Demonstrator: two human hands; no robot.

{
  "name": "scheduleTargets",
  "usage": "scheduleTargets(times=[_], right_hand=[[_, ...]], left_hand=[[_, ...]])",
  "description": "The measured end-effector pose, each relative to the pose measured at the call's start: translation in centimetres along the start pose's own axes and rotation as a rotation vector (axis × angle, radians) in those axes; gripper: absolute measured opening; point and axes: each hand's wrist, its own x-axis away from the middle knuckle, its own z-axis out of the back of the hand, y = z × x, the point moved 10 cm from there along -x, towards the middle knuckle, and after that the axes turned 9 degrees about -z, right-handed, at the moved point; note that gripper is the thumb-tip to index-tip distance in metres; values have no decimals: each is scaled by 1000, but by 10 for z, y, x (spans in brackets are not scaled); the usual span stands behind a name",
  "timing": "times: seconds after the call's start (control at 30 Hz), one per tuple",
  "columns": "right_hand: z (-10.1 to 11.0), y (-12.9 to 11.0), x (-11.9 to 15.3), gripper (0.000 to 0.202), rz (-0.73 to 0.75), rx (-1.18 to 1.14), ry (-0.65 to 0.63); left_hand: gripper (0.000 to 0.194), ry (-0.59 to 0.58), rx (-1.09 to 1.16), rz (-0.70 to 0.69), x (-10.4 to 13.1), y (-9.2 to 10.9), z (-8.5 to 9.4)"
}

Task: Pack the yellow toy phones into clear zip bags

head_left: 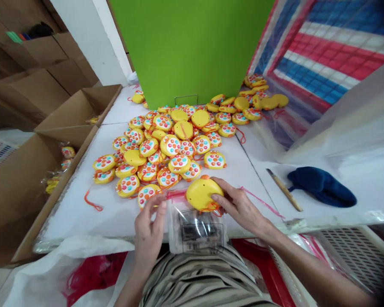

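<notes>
My right hand grips a yellow toy by its right edge, with thumb and fingers around it. The toy's plain side faces up and shows small holes, and an orange cord hangs along its lower edge. Just below it lies a clear plastic bag with black print and a pink strip along its top. My left hand has its thumb and fingers closed at the bag's upper left corner. Beyond both hands is a pile of similar yellow toys, many showing white faces with coloured dots.
Left of the table stands an open cardboard box with several bagged toys inside. A green panel rises behind the pile. To the right lie a wooden-handled tool, a dark blue cloth item and a pink strip.
</notes>
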Motion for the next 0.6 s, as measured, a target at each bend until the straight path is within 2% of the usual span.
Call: scheduleTargets(times=[0.03, 0.1, 0.17, 0.27, 0.37, 0.43, 0.5, 0.6], right_hand=[[-1, -3, 2, 49, 15, 16, 4], [-3, -10, 5, 48, 61, 61, 2], [-6, -20, 11, 45, 132, 108, -29], [-20, -37, 23, 41, 277, 243, -151], [-45, -43, 38, 38, 399, 536, -314], [-56, -40, 42, 40, 416, 709, -356], [-53, -49, 44, 43, 425, 724, -275], [-23, -78, 61, 38, 454, 385, -76]], left_hand=[[32, -68, 116, 130, 2, -13, -10], [35, -173, 300, 241, 6, -21, -33], [31, -192, 368, 230, 5, -19, -44], [27, -184, 337, 150, 4, -8, -49], [28, -227, 347, 133, 10, -1, -56], [29, -246, 399, 166, 16, 1, -61], [31, -238, 460, 186, 22, 1, -63], [32, -216, 532, 215, 30, -2, -63]])
